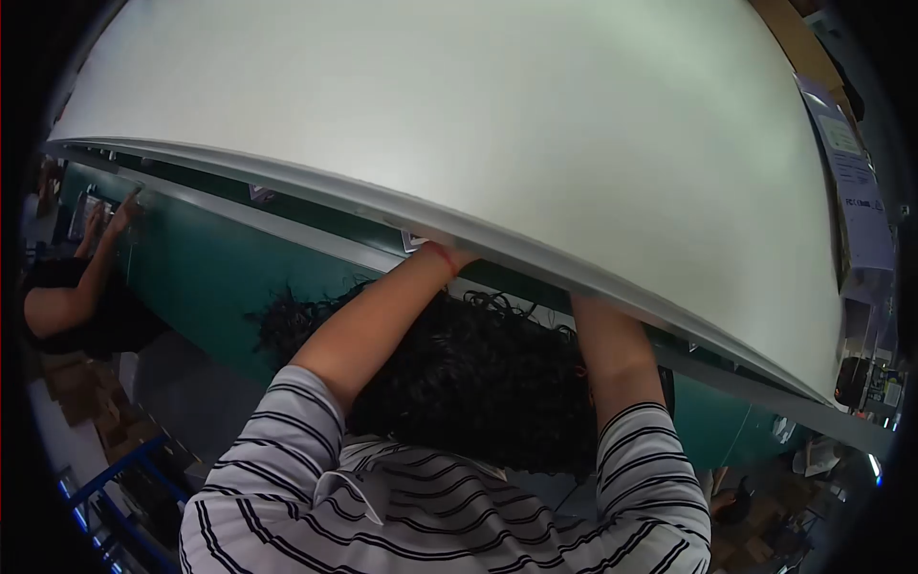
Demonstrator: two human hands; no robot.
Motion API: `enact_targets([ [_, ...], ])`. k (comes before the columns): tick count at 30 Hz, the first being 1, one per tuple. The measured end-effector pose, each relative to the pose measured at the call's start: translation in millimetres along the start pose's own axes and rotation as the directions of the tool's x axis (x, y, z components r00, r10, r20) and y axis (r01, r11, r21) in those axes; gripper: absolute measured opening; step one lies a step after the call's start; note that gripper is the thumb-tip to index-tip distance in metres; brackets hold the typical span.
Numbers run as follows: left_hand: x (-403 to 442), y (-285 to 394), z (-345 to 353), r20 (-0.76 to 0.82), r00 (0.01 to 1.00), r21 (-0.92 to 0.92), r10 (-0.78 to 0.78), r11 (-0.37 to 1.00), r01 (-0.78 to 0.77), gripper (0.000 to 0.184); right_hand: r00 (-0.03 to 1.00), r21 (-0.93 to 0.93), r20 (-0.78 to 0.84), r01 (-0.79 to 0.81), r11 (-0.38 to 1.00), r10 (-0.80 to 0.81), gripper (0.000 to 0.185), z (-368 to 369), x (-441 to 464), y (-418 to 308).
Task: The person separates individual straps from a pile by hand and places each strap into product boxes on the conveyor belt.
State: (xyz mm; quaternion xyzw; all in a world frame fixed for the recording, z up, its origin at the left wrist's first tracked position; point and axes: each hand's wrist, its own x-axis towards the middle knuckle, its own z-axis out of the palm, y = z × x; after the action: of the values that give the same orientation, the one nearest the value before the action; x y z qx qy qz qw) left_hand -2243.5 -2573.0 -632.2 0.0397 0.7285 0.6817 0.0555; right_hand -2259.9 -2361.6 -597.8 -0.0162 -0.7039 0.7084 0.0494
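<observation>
A broad white panel fills the top of the view, its pale grey edge slanting down to the right. Both my arms reach under this edge. Of my left hand, only the part near the wrist shows, with a red string around the wrist; its fingers are hidden. Close to it is a small white-edged item, too covered to name. My right forearm passes beneath the edge farther right, and that hand is hidden. What either hand touches does not show.
Below the panel lies a green work surface with a grey rail along it. Dark curly hair is between my arms. Another person's arm reaches over the surface at left. A lilac printed box stands at right.
</observation>
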Motion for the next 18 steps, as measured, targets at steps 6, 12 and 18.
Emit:
enact_targets([
  [6, -71.7, -10.2, -59.6, -0.185, 0.924, 0.507, 0.335, 0.838, -0.202, 0.008, 0.983, -0.524, 0.172, 0.147, 0.839, -0.065, 0.044, -26.9, 11.8, 26.7],
  [12, -195.3, 1.4, -90.6, -0.184, 0.964, 0.453, 0.19, 0.887, -0.088, 0.007, 0.938, -0.86, 0.34, 0.336, 0.384, -0.061, 0.046, -23.0, 24.2, 35.0],
  [18, -238.8, 8.4, -99.2, -0.223, 0.973, 0.428, 0.058, 0.903, 0.044, 0.008, 0.881, -0.891, 0.455, 0.451, 0.056, 0.131, 0.042, -33.7, 37.7, 50.7],
])
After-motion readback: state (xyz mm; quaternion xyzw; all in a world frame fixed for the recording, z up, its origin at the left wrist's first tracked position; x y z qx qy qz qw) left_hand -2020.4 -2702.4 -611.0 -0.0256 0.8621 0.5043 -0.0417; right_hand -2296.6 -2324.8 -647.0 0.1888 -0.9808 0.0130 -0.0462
